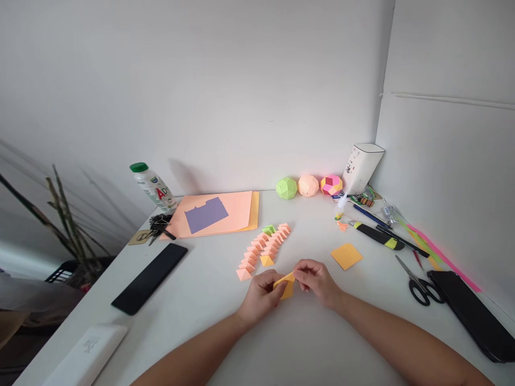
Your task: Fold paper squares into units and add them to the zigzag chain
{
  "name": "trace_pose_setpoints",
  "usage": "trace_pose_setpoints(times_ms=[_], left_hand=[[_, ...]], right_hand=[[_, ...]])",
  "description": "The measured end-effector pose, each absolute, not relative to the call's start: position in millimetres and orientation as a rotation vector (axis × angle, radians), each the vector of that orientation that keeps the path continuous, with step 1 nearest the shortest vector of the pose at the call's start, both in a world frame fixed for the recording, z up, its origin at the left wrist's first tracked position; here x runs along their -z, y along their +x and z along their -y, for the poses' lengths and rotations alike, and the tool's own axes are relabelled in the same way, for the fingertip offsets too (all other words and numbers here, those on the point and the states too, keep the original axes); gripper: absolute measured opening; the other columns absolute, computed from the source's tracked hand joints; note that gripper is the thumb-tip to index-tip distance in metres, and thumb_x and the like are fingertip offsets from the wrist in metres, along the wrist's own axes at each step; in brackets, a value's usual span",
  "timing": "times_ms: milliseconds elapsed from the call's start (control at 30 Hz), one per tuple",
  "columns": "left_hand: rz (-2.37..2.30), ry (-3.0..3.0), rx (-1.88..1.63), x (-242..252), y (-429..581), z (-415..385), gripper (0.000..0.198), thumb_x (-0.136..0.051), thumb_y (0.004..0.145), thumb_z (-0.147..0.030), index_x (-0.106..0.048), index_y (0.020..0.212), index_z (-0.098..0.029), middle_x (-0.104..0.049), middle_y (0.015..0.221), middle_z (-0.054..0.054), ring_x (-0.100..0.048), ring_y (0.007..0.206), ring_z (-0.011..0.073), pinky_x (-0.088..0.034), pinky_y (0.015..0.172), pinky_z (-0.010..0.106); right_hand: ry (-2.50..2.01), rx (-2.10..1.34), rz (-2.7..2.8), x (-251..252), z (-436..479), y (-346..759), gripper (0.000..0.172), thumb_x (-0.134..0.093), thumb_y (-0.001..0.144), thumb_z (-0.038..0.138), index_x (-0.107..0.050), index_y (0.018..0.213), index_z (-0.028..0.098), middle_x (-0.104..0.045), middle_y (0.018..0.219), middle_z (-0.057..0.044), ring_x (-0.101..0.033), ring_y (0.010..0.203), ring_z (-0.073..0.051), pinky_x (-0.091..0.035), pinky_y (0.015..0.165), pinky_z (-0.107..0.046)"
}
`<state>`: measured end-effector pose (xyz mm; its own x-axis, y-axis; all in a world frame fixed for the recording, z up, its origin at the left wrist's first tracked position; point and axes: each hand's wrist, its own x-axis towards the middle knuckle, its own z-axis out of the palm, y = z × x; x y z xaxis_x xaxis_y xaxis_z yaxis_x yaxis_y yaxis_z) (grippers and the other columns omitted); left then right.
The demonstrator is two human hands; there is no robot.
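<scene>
Between my hands is a small yellow-orange sheet of paper, partly folded. My left hand is closed on its left side, the thumb pressing on the paper's face. My right hand pinches the upper right corner of the same paper. Just beyond my hands lie two rows of folded paper pieces, mostly peach, with green ones at the far end and a yellow one at the near end. Right of my right hand rests a stack of yellow-orange square paper.
Scissors, a utility knife and a black case lie on the right. Several paper balls stand by the wall, near a glue bottle. Peach sheets, a white bottle and a black phone are on the left.
</scene>
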<state>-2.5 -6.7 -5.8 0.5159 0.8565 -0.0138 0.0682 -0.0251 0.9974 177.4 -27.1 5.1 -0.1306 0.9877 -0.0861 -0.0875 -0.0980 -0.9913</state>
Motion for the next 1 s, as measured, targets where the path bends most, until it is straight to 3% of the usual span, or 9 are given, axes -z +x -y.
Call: trace_pose_setpoints(times_ms=[400, 500, 600, 1000], left_hand=[[-0.846, 1.403, -0.746, 7, -3, 5, 0.029, -0.057, 0.079, -0.043, -0.063, 0.076, -0.014, -0.046, 0.067, -0.003, -0.043, 0.043, 0.0053, -0.038, 0.04, 0.02], [-0.844, 1.432, -0.732, 5, -3, 6, 0.029, -0.057, 0.079, -0.041, -0.063, 0.076, -0.014, -0.046, 0.065, -0.003, -0.043, 0.043, 0.0052, -0.036, 0.041, 0.02], [-0.848, 1.446, -0.719, 3, -1, 7, 0.026, -0.057, 0.08, -0.039, -0.063, 0.077, -0.014, -0.048, 0.065, -0.002, -0.044, 0.045, 0.0059, -0.036, 0.042, 0.02], [-0.764, 1.325, -0.746, 2, -3, 4, 0.026, -0.059, 0.079, -0.04, -0.06, 0.078, -0.014, -0.049, 0.067, -0.003, -0.043, 0.045, 0.0052, -0.036, 0.04, 0.019]], right_hand=[[-1.124, -1.405, 1.183, -3, 30, 176, 0.029, -0.044, 0.087, 0.046, -0.053, 0.08, 0.019, -0.048, 0.051, 0.004, -0.046, 0.047, -0.011, -0.034, 0.046, -0.023], [-1.115, -1.351, 1.279, -4, 32, 174, 0.023, -0.053, 0.084, 0.043, -0.054, 0.087, 0.02, -0.05, 0.062, 0.003, -0.047, 0.053, -0.011, -0.036, 0.048, -0.022], [-1.121, -1.225, 1.453, -3, 34, 172, 0.018, -0.06, 0.08, 0.037, -0.059, 0.08, 0.019, -0.053, 0.072, 0.0, -0.048, 0.058, -0.011, -0.039, 0.051, -0.023], [-1.202, -1.201, 1.441, -1, 37, 170, 0.022, -0.055, 0.083, 0.04, -0.058, 0.084, 0.017, -0.062, 0.066, -0.001, -0.06, 0.054, -0.013, -0.044, 0.046, -0.022]])
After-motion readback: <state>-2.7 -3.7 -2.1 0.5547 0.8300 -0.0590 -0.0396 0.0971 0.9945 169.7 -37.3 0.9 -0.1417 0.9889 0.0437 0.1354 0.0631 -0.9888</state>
